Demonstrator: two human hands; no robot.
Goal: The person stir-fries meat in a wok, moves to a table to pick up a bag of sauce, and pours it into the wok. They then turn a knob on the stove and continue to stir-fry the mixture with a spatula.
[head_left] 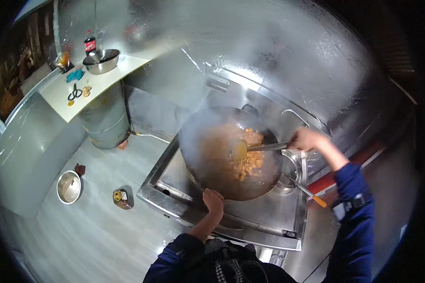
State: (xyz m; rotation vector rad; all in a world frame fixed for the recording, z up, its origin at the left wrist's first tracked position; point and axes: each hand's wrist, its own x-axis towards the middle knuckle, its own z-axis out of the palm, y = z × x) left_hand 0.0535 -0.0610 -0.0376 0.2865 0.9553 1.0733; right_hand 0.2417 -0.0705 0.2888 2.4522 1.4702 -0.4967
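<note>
A large dark wok (198, 167) sits on the steel stove, with steam rising over its left side. Chunks of brownish-orange food (250, 165) lie in it. My right hand (309, 140) is closed around the handle of a ladle (267, 147), whose round bowl rests among the food near the wok's middle. At the wok's near rim, my left hand (213, 200) has its fingers closed on the edge; whether a handle is under them is hidden.
Right of the wok are a steel pot (293, 165) and an orange-handled utensil (318, 200). A shelf (61, 101) at left holds a metal bowl (103, 66), cola bottle (89, 43) and scissors (74, 92). On the floor stand a bowl (69, 187) and an oil jug (121, 199).
</note>
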